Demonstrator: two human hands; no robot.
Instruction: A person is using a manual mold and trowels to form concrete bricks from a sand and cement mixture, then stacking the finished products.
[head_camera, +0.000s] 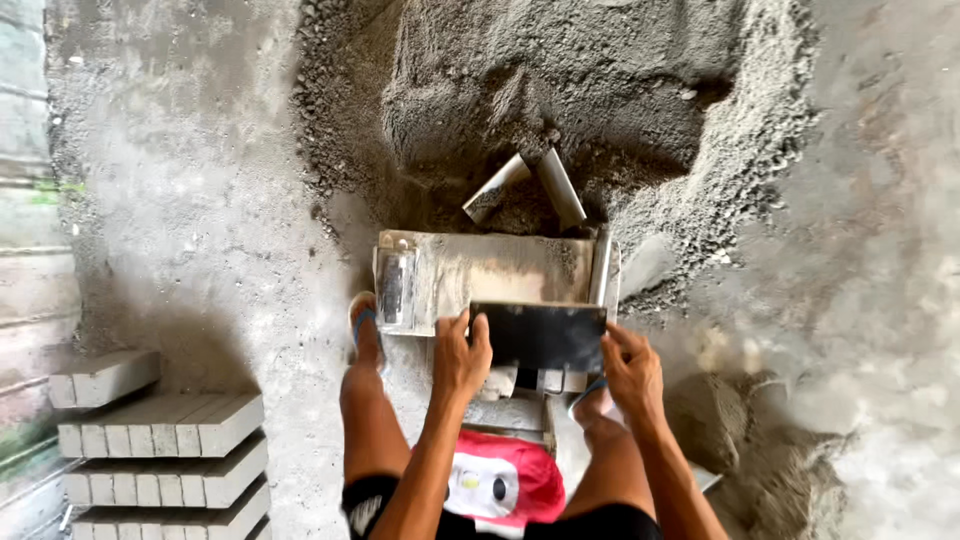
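Observation:
A dark flat rectangular plate (545, 335) is held level between both hands, just in front of a shiny metal mould box (480, 270) that stands on the concrete floor. My left hand (460, 355) grips the plate's left edge, thumb on top. My right hand (630, 370) grips its right edge. Beyond the box, a bent metal scoop (525, 185) lies half sunk in a big heap of grey sand mix (560, 90). My bare legs straddle the box, with my left foot in a sandal (365, 325) beside its left end.
Grey concrete blocks (160, 450) are stacked in rows at the lower left. A red and white cloth (500, 485) sits between my knees. A smaller mound of damp mix (760, 450) lies at the lower right. Bare concrete floor (200, 200) stretches left of the heap.

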